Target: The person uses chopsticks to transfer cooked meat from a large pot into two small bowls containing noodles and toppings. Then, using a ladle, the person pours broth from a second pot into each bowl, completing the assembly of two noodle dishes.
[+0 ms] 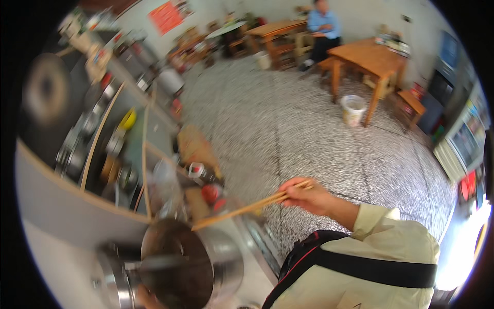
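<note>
The right hand has its grip wrapped around a pair of long, light-brown wooden chopsticks, which slant leftward so their tips appear over the rim of a large, round, silver metal pot; contact there is unclear. The left hand (just a blurred patch at the lower edge) is beside the pot; I cannot tell its grip.

We can make out no readable words or numbers. We see only blurred marks on the rectangular red poster, toward the plain pale wall's left end.
</note>
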Motion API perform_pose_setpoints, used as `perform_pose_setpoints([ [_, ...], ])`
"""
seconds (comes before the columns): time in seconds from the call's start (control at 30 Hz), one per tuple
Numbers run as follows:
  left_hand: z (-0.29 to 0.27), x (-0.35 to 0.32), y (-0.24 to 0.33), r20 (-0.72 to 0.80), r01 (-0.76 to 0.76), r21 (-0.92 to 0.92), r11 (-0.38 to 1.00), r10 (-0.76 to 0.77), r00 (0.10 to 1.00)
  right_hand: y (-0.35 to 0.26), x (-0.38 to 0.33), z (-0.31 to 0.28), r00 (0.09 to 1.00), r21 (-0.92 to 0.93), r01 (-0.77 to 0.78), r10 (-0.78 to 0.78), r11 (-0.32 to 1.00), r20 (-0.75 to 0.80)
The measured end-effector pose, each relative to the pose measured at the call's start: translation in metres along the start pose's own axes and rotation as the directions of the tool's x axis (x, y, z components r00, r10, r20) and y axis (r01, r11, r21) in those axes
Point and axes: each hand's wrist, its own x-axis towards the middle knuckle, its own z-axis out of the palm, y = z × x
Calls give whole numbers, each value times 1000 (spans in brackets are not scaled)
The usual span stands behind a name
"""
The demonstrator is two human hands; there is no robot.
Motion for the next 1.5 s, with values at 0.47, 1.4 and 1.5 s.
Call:
perform_pose_setpoints([
  [0.47,-49,18,177,456,639,-745,-189,-844,282,3,7,2,999,-124,6,-11,992,-34],
  [1.4,-9,16,172,222,799,-540,264,-871,438,16,3,17,1000,-151,-26,24,988,-11],
  [1.5,-6,18,165,138,781,-505,366,-860,492,18,4,18,1000,-158,-26,24,987,-15],
])
